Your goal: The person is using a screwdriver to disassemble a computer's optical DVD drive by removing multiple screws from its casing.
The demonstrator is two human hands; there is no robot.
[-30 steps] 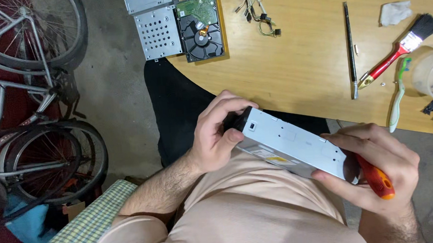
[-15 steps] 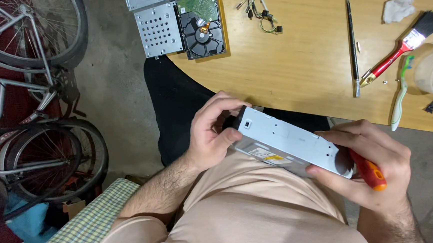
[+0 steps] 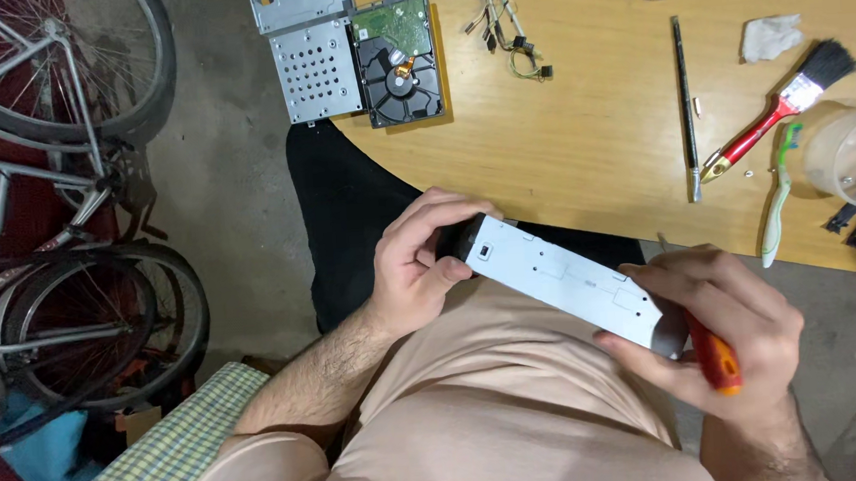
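A long grey metal drive is held edge-up over my lap, slanting from upper left to lower right. My left hand grips its black front end. My right hand clasps its far end and also holds a screwdriver with a red and orange handle against the palm. The screwdriver's shaft is mostly hidden behind the hand and drive.
On the wooden table: an open hard disk, perforated metal brackets, loose wires, a long thin rod, a red-handled paintbrush, a green toothbrush, a clear plastic cup. Bicycles stand at left.
Both hands have turned the drive slightly, and its black front end shows more under my left fingers. The grip of each hand is the same.
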